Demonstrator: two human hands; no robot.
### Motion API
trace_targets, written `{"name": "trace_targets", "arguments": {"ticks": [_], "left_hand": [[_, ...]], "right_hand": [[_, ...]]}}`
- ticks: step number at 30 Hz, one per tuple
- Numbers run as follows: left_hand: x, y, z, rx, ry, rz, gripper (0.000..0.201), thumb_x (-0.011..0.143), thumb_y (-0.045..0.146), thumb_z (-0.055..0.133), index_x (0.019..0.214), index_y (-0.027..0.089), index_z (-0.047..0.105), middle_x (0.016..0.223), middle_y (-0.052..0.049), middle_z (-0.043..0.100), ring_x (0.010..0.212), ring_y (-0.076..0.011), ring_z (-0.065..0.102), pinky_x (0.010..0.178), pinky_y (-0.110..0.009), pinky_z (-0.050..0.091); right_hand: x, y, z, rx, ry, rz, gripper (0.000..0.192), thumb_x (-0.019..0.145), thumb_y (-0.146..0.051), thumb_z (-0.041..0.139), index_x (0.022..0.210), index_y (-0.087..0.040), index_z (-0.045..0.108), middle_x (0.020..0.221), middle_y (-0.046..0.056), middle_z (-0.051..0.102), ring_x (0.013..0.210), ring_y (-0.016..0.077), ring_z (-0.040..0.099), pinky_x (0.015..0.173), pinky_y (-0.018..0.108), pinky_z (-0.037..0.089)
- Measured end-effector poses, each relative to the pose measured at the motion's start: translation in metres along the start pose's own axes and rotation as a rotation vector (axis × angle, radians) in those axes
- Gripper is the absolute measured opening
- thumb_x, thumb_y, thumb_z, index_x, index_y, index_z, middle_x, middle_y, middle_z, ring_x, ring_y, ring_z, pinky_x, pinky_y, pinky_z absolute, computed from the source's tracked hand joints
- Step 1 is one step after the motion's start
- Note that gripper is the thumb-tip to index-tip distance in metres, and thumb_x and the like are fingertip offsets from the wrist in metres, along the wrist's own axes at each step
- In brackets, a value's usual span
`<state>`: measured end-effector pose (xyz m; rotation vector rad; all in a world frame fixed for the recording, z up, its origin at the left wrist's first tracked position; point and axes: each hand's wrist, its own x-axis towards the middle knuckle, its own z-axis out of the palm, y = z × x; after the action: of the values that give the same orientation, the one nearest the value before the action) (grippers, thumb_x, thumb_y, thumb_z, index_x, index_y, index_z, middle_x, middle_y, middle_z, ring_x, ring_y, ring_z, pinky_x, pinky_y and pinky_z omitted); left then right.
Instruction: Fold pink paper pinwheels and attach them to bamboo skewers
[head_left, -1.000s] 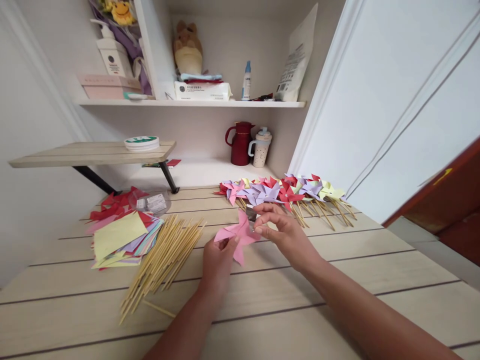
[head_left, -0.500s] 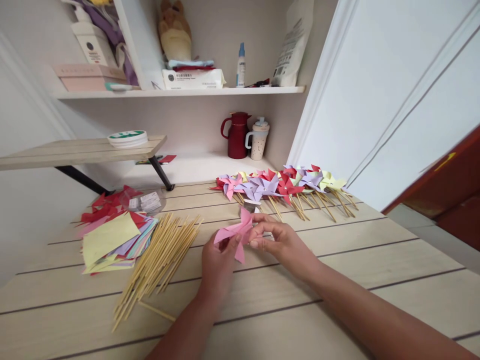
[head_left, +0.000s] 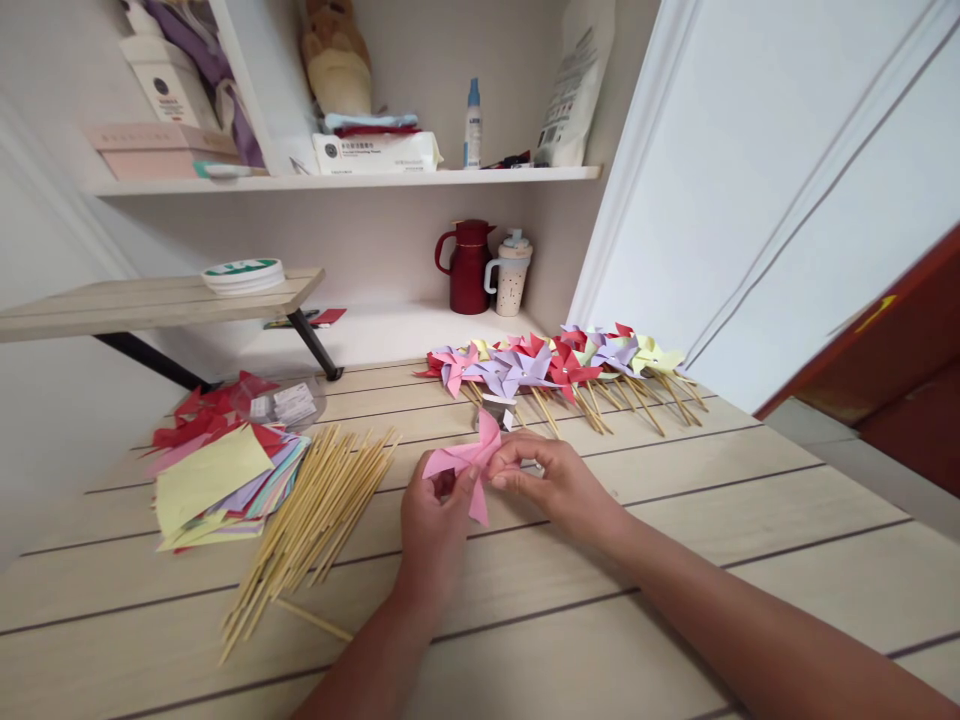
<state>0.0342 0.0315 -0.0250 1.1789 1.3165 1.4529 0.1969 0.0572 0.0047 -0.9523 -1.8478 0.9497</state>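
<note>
From the head camera I see my two hands meeting over the desk, both on a pink paper pinwheel. It is folded from plain pink paper into pointed blades that fan out from a pinched middle; one blade stands up, one points down, one lies out toward the sticks. I cannot see a stick on it. My left hand has a narrow grip, thumb and fingertips pinching the pinwheel from below. My right hand pinches it near its middle from the other side, fingers curled close together.

Taking the pinwheel as my mark: just beyond it stands a small white spool. Further beyond lies a row of finished pinwheels in red, purple, pink and pale yellow, their sticks pointing back toward me. Out past my left hand lies a loose bundle of bamboo sticks, and past those a fanned stack of coloured paper squares with a yellow sheet on top. Far beyond, against the wall, stand a dark red jug and a speckled mug.
</note>
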Motion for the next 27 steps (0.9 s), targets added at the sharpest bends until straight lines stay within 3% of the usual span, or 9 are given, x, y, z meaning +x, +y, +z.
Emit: {"name": "trace_targets", "arguments": {"ticks": [27], "left_hand": [[-0.0033, 0.0008, 0.0002, -0.006, -0.055, 0.056, 0.018, 0.081, 0.032, 0.068, 0.087, 0.016, 0.069, 0.077, -0.002, 0.067, 0.072, -0.0160, 0.057, 0.066, -0.024, 0.043]], "right_hand": [[-0.0002, 0.0027, 0.0021, 0.038, 0.025, 0.060, 0.014, 0.084, -0.032, 0.068, 0.076, -0.021, 0.069, 0.082, 0.002, 0.069, 0.083, 0.0206, 0.059, 0.077, 0.032, 0.042]]}}
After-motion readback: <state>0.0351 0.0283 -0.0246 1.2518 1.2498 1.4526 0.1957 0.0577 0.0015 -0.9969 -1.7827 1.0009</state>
